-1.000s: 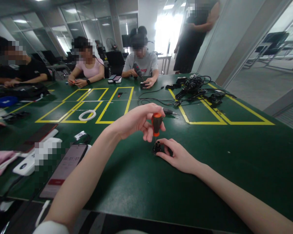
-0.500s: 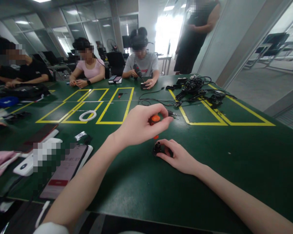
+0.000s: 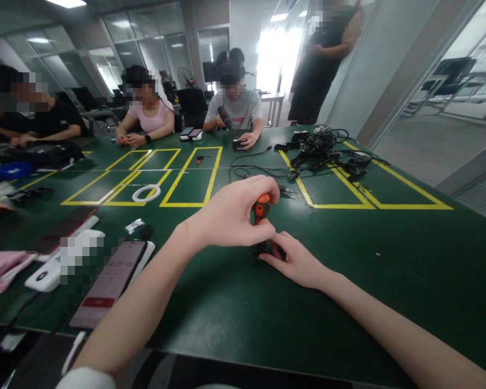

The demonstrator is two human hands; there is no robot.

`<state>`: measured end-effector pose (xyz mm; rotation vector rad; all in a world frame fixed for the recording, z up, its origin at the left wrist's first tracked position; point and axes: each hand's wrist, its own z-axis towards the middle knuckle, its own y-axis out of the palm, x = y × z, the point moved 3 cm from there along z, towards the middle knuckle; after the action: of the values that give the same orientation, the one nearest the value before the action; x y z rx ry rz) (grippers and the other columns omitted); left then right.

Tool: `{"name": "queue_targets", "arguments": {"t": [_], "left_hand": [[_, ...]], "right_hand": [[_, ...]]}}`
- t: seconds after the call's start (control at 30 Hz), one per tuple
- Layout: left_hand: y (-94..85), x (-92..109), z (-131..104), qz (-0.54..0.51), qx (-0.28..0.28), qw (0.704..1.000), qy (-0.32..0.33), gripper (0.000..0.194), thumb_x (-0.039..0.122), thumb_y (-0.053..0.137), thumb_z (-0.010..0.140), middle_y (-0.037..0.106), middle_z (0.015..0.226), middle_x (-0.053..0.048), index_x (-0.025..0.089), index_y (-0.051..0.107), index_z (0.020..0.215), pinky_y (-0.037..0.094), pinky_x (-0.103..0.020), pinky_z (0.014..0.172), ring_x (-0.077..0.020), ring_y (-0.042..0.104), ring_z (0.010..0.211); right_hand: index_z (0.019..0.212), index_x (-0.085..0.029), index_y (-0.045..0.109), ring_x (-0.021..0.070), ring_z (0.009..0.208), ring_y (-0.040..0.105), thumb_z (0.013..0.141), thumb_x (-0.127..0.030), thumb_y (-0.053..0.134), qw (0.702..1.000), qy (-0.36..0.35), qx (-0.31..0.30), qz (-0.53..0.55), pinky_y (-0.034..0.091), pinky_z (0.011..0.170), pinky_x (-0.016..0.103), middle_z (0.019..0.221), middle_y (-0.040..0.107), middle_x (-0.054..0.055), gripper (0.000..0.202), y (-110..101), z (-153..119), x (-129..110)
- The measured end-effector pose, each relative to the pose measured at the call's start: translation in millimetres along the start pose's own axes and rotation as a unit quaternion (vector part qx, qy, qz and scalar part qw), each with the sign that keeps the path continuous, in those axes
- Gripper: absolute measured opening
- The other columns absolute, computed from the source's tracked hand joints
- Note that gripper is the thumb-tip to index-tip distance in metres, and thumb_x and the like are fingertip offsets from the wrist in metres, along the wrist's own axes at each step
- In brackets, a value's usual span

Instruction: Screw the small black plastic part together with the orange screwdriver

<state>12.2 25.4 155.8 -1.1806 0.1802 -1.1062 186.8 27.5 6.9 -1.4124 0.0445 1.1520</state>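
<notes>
My left hand (image 3: 237,213) is closed around an orange-and-black screwdriver (image 3: 261,207), its handle upright and its tip hidden from view. Just below it, a small black part (image 3: 260,250) rests on the green table (image 3: 210,319), with the screwdriver's lower end over it. My right hand (image 3: 297,260) pinches that black part from the right, thumb in front and fingers behind. The fingertips of both hands come close together there; I cannot tell whether they touch.
Phones, including one with a lit screen (image 3: 109,281), and a white power bank (image 3: 60,265) lie at left. Ahead are a white tape ring (image 3: 146,185), yellow tape outlines and tangled black cables (image 3: 322,146). A person opposite holds a power drill (image 3: 225,116).
My left hand has lowered the screwdriver onto the black part, and more of the handle now shows. My right hand stays in about the same place.
</notes>
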Motion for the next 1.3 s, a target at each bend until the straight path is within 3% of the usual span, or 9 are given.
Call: {"name": "queue_targets", "arguments": {"t": [0.23,0.4,0.47,0.63,0.8,0.87,0.97,1.1,1.3], "left_hand": [[10.1,-6.7,-0.2,-0.111,-0.001,0.991,-0.071,0.022,0.023,0.064,0.093,0.069,0.093,0.0,0.019,0.06,0.115,0.047,-0.024,0.068,-0.0111,0.06,0.073],[29.3,-18.4,-9.8,-0.304,0.028,0.937,-0.168,0.049,0.034,0.074,0.092,0.066,0.087,0.003,0.024,0.053,0.135,0.049,-0.021,0.054,-0.0091,0.059,0.059],[36.4,-23.0,-17.0,-0.355,0.055,0.914,-0.186,0.051,0.033,0.078,0.088,0.07,0.093,0.0,0.021,0.056,0.133,0.052,-0.022,0.058,-0.0098,0.06,0.065],[53.1,-28.9,-35.8,-0.438,0.057,0.876,-0.193,0.042,0.029,0.078,0.087,0.076,0.115,-0.012,0.013,0.069,0.125,0.059,-0.028,0.082,-0.0139,0.068,0.087],[63.5,-35.7,-48.9,-0.433,0.157,0.859,-0.224,0.042,0.031,0.084,0.082,0.079,0.113,-0.011,0.014,0.07,0.118,0.059,-0.03,0.082,-0.0132,0.067,0.082],[65.2,-38.4,-54.0,-0.389,0.2,0.869,-0.233,0.038,0.032,0.087,0.079,0.079,0.105,-0.007,0.016,0.071,0.109,0.058,-0.03,0.082,-0.013,0.066,0.08],[65.6,-41.7,-62.9,-0.271,0.267,0.895,-0.234,0.032,0.036,0.088,0.079,0.071,0.082,0.001,0.02,0.069,0.098,0.053,-0.026,0.069,-0.0105,0.057,0.067],[72.3,-44.7,-68.9,-0.197,0.293,0.909,-0.22,0.031,0.036,0.086,0.083,0.074,0.082,0.002,0.023,0.065,0.1,0.052,-0.024,0.062,-0.0103,0.06,0.064],[82.1,-43.9,-64.0,-0.265,0.341,0.891,-0.14,0.03,0.027,0.086,0.082,0.074,0.07,0.006,0.021,0.065,0.102,0.054,-0.018,0.054,-0.0085,0.067,0.052]], "right_hand": [[0.115,-0.021,0.065,0.022,0.072,0.061,0.099,-0.029,0.069,1.0,0.011,-0.011,-0.001,0.05,0.079,0.036,0.073,0.063,-0.001,0.018,-0.9,-0.4,0.0],[0.118,-0.02,0.065,0.0218,0.072,0.061,0.099,-0.028,0.069,1.0,0.009,-0.011,0.004,0.049,0.078,0.035,0.071,0.061,-0.002,0.021,-0.2,-1.0,1.3],[0.119,-0.02,0.065,0.0216,0.071,0.061,0.099,-0.028,0.069,1.0,0.01,-0.011,0.006,0.049,0.078,0.035,0.071,0.061,-0.002,0.022,-0.1,-1.1,1.1],[0.117,-0.019,0.065,0.0206,0.068,0.06,0.099,-0.022,0.07,1.0,0.0,-0.016,0.014,0.048,0.08,0.035,0.068,0.06,-0.003,0.019,-0.2,-0.7,-0.9],[0.116,-0.019,0.064,0.0203,0.067,0.059,0.098,-0.021,0.071,1.0,0.0,-0.014,0.018,0.048,0.08,0.034,0.067,0.059,-0.004,0.019,-1.4,-1.3,-2.0],[0.116,-0.019,0.064,0.0203,0.068,0.06,0.098,-0.022,0.07,1.0,0.003,-0.016,0.017,0.048,0.08,0.034,0.068,0.059,-0.004,0.019,-2.2,-1.7,-2.4],[0.119,-0.02,0.065,0.0206,0.068,0.06,0.099,-0.023,0.071,1.0,0.009,-0.019,0.016,0.047,0.079,0.034,0.067,0.059,-0.004,0.021,-3.1,-2.1,-2.5],[0.122,-0.02,0.065,0.0204,0.069,0.06,0.099,-0.023,0.071,1.0,0.011,-0.02,0.016,0.046,0.077,0.033,0.067,0.059,-0.004,0.023,-2.8,-1.8,-1.0],[0.118,-0.019,0.064,0.0195,0.069,0.058,0.099,-0.021,0.071,1.0,0.001,-0.015,0.018,0.045,0.077,0.033,0.068,0.059,-0.004,0.021,-0.8,-1.8,1.8]]}}
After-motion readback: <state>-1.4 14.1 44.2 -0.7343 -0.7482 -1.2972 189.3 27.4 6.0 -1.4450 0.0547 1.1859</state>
